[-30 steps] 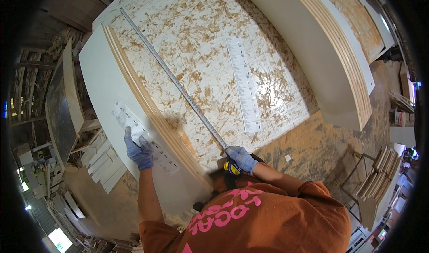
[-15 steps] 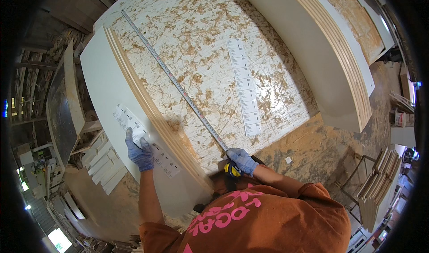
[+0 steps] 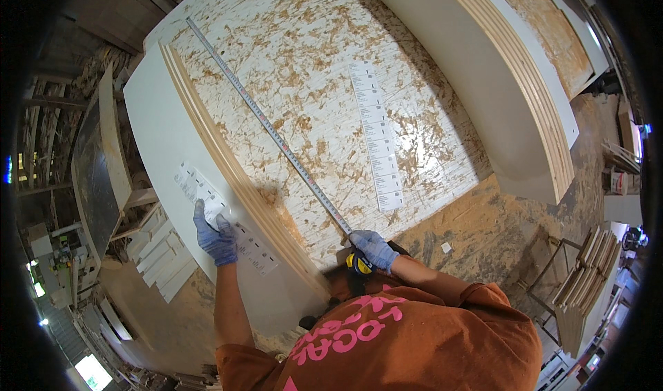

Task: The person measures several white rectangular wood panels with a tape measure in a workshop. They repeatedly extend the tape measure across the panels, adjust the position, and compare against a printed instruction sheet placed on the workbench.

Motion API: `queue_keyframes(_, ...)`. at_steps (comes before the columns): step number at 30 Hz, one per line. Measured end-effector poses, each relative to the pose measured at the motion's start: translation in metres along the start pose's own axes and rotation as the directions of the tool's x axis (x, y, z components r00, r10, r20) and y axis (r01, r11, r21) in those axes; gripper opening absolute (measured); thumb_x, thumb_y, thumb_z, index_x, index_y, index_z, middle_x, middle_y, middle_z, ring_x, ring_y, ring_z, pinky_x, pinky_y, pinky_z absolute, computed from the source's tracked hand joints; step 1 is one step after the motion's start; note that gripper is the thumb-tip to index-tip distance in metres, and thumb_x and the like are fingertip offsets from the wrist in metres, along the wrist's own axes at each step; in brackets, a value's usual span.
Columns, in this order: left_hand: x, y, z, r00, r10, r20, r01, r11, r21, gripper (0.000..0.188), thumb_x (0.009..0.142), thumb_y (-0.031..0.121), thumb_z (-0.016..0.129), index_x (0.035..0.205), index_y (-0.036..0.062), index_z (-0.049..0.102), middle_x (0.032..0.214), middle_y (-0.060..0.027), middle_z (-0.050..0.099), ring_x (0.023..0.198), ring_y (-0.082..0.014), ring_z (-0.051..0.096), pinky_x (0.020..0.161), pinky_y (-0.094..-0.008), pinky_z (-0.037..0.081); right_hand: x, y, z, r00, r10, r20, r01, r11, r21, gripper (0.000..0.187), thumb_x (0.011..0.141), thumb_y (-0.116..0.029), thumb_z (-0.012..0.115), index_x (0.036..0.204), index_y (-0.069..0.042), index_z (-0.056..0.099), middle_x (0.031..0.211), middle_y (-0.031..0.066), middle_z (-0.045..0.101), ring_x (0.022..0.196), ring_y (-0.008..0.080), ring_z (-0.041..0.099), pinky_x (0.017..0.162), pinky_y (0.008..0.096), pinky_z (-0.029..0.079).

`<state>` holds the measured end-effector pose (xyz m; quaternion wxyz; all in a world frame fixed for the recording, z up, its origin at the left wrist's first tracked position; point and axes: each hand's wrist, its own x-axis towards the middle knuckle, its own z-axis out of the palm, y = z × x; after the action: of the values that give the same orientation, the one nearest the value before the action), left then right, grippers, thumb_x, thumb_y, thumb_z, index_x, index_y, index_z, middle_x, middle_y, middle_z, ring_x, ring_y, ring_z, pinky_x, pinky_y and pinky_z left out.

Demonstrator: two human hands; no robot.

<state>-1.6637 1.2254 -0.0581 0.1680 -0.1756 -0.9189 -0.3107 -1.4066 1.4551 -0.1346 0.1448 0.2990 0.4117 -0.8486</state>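
Observation:
My left hand (image 3: 217,239), in a blue glove, is over the white panels (image 3: 169,149) stacked at left. Its thumb and a finger grip a white strip of labels (image 3: 200,185), which shows on both sides of the hand. My right hand (image 3: 373,249), also gloved, holds a yellow-and-black tape measure (image 3: 359,262) at the near edge of the worn white tabletop (image 3: 311,87). From the case, its metal blade (image 3: 273,132) runs out straight, diagonally toward the far left. The fingers on the underside of the case are hidden.
Another label strip (image 3: 376,135) lies on the tabletop. A tall stack of white-faced panels (image 3: 483,80) stands on the right. White offcuts (image 3: 166,256) lie at left, and a rack of boards (image 3: 583,287) stands at lower right. Sawdust covers the floor (image 3: 476,218).
Almost nothing differs. Both hands keep their places, and the blade stays extended with its far end about where it was.

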Motion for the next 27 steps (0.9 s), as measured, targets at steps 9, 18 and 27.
queue_keyframes(9,-0.0008,-0.0035,0.0002,1.000,-0.026,0.017,0.026,1.000,-0.016,0.048,0.081,0.021,0.051,0.122,-0.0035,0.043,0.118,-0.0172,0.052,0.107,-0.0274,0.052,0.091,-0.0339,0.041,0.0016,0.0028,-0.0024,1.000,-0.009,0.012,0.010,0.999,-0.031,0.035,0.089,-0.033,0.050,0.088,0.001,0.059,0.083,0.0041,0.059,0.078,0.0117,0.052,0.075,0.0249,0.043)
queue_keyframes(18,0.0005,-0.0011,0.0001,1.000,-0.028,0.011,0.028,0.999,-0.020,0.047,0.079,0.017,0.050,0.121,-0.0038,0.044,0.116,-0.0179,0.053,0.104,-0.0271,0.054,0.089,-0.0328,0.042,0.0017,0.0034,-0.0026,1.000,0.001,0.013,-0.001,1.000,-0.018,0.035,0.089,-0.034,0.051,0.088,0.000,0.059,0.082,0.0036,0.059,0.077,0.0111,0.052,0.074,0.0246,0.043)
queue_keyframes(27,-0.0004,-0.0044,0.0005,1.000,-0.022,0.021,0.022,1.000,-0.011,0.047,0.080,0.018,0.050,0.121,-0.0041,0.044,0.117,-0.0180,0.053,0.106,-0.0273,0.053,0.090,-0.0334,0.041,0.0031,0.0059,-0.0040,1.000,-0.025,0.011,0.026,0.998,-0.051,0.033,0.090,-0.030,0.049,0.089,0.001,0.059,0.084,0.0036,0.060,0.078,0.0111,0.052,0.075,0.0242,0.042)
